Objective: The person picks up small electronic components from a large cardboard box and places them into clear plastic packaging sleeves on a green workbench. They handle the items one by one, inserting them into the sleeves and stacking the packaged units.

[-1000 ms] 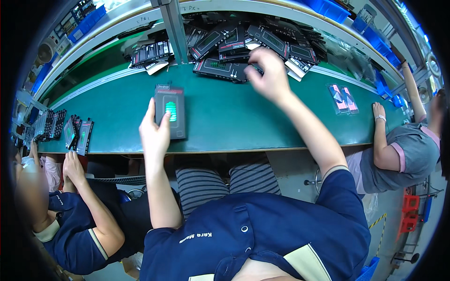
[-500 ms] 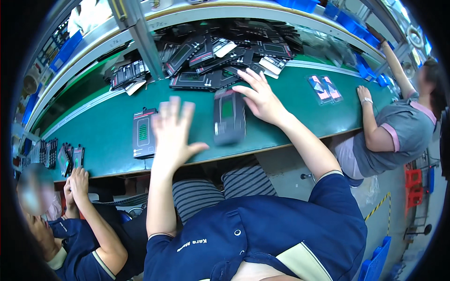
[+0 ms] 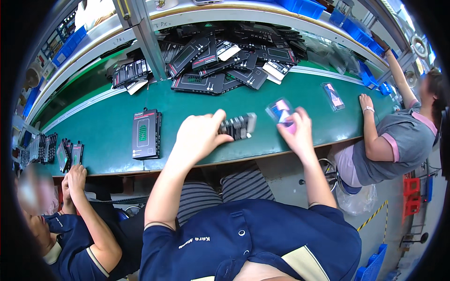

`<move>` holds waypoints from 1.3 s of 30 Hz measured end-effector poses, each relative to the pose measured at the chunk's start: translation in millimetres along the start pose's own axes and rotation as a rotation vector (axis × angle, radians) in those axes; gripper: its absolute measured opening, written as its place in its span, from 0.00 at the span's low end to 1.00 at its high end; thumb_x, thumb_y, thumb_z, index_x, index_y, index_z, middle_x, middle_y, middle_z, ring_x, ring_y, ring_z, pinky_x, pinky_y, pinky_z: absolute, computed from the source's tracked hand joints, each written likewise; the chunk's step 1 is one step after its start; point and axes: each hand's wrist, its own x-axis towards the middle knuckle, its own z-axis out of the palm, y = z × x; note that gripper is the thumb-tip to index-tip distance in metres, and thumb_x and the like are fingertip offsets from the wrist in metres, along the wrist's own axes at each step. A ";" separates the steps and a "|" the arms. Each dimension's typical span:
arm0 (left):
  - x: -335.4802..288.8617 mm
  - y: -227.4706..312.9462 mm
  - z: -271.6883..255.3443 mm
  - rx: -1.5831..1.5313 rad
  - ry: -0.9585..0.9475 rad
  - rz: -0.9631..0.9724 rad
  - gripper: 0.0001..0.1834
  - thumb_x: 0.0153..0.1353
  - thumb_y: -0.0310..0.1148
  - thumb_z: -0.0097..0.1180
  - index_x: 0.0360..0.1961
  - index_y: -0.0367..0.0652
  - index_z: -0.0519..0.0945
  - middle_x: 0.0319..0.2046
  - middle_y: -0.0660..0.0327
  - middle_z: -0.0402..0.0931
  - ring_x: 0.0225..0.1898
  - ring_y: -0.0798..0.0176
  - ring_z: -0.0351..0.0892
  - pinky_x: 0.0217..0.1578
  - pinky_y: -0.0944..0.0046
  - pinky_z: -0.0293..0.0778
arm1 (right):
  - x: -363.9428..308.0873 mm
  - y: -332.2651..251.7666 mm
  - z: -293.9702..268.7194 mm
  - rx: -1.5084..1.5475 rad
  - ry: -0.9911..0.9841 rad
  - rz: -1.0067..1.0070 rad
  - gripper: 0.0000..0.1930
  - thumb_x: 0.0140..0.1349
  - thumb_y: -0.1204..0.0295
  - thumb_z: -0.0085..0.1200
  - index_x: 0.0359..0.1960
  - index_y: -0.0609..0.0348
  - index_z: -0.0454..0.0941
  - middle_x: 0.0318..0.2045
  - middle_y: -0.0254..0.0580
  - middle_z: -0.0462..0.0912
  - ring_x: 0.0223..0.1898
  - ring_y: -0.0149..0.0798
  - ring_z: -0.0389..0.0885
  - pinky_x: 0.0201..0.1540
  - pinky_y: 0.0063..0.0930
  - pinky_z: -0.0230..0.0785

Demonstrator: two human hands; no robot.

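Note:
My left hand (image 3: 199,138) is closed on a flat black retail box (image 3: 238,127), tilted up above the bench so its printed edge shows. A pale flap seems to stand out at the box's right end. In my right hand (image 3: 299,131) is a thin clear packet (image 3: 279,110) with a pink and blue insert, slightly blurred, pinched by its near end. The packet is just right of the box, apart from it. A similar clear packet (image 3: 333,96) lies farther right on the green bench. Left of my left hand rests a small stack of black boxes (image 3: 143,134).
Behind my hands a heap of black boxes (image 3: 225,70) covers the back of the green bench (image 3: 183,105), below a shelf. A metal post (image 3: 149,44) rises at its left. A co-worker sits on each side; boxes (image 3: 70,153) stand near the left one.
My left hand has moved right and lifted the black box off the bench. My right hand has left that box and picked up one of the two clear packets, bringing it closer.

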 end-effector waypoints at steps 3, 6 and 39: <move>7.8 -20.0 9.1 0.125 0.286 0.263 0.36 0.54 0.44 0.67 0.62 0.40 0.71 0.47 0.51 0.77 0.50 0.50 0.76 0.55 0.54 0.68 | 9.0 -23.4 2.3 0.337 -0.126 0.077 0.18 0.38 0.67 0.67 0.28 0.59 0.72 0.48 0.52 0.78 0.52 0.54 0.73 0.55 0.43 0.67; 10.8 -19.7 -0.6 -0.006 -0.065 0.137 0.39 0.57 0.42 0.64 0.67 0.39 0.66 0.57 0.49 0.72 0.58 0.49 0.70 0.61 0.53 0.64 | 20.2 -24.3 12.8 0.490 -0.177 0.099 0.19 0.37 0.68 0.68 0.30 0.59 0.72 0.46 0.49 0.79 0.51 0.51 0.74 0.53 0.39 0.68; -5.0 -41.0 46.5 -0.090 0.207 0.086 0.45 0.36 0.60 0.72 0.54 0.42 0.78 0.62 0.53 0.70 0.68 0.47 0.62 0.68 0.44 0.56 | 12.8 -71.5 4.0 -0.112 -0.526 -0.335 0.34 0.64 0.42 0.50 0.70 0.36 0.62 0.69 0.46 0.63 0.70 0.57 0.58 0.68 0.69 0.46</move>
